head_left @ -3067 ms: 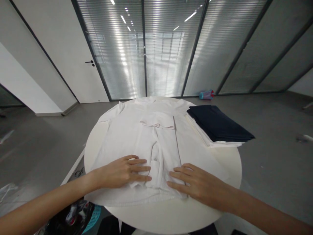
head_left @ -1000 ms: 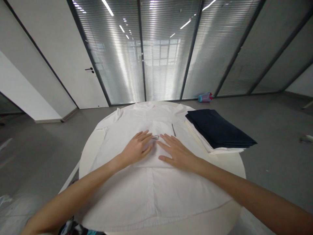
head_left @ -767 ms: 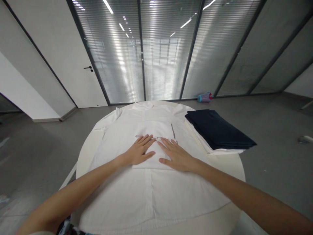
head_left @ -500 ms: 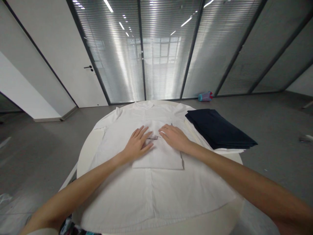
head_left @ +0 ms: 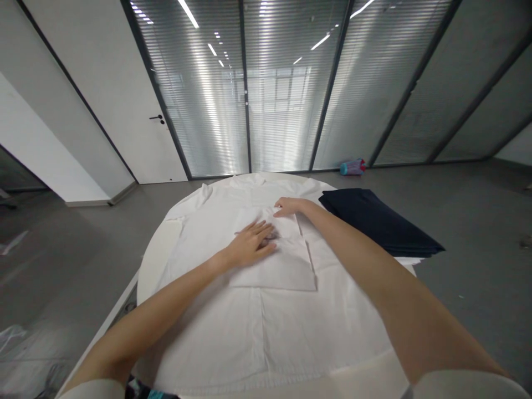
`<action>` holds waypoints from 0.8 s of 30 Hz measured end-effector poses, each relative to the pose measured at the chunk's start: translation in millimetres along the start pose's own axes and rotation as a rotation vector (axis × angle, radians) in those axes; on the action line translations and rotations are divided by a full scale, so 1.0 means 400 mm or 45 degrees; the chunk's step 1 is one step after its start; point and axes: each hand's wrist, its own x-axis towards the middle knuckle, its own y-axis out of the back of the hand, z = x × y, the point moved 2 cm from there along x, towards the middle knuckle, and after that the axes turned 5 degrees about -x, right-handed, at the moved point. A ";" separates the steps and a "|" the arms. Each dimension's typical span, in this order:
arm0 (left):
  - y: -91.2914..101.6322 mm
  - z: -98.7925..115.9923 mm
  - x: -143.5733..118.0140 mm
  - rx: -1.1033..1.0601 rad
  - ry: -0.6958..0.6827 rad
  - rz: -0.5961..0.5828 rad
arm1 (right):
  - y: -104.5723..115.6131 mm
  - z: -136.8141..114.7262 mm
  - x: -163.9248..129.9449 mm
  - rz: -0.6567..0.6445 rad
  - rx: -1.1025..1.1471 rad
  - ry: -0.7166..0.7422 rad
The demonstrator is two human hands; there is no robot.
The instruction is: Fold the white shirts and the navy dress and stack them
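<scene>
Your left hand (head_left: pixel 251 246) lies flat, fingers together, on the folded sleeves in the middle of the white shirt (head_left: pixel 266 310) on the round table (head_left: pixel 152 260). Your right hand (head_left: pixel 287 207) touches the cloth farther up; I cannot tell its fingers. You seem to be smoothing; next calls for gentle flat pressing.

You are viewing a scene in which no text, label, brand, number or sign is showing legibly. The white shirt (head_left: pixel 266 310) spread on the worktop (head_left: pixel 154 260) is carrying no readable print or tag. The dark folded cloth (head_left: pixel 376 221) is presenting a plain surface. The small bottle (head_left: pixel 352 167) on the floor by the glass wall is appearing too small and blurred for any marking to be read.
</scene>
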 end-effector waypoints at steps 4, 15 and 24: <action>-0.036 0.027 0.017 0.064 -0.123 -0.088 | 0.007 0.007 0.019 -0.001 0.006 0.042; -0.026 0.052 -0.016 -0.067 -0.421 -0.197 | 0.052 -0.037 -0.007 0.110 -0.036 0.115; -0.057 0.007 -0.008 -0.542 -0.061 -0.195 | 0.061 -0.207 -0.343 0.788 -0.687 0.527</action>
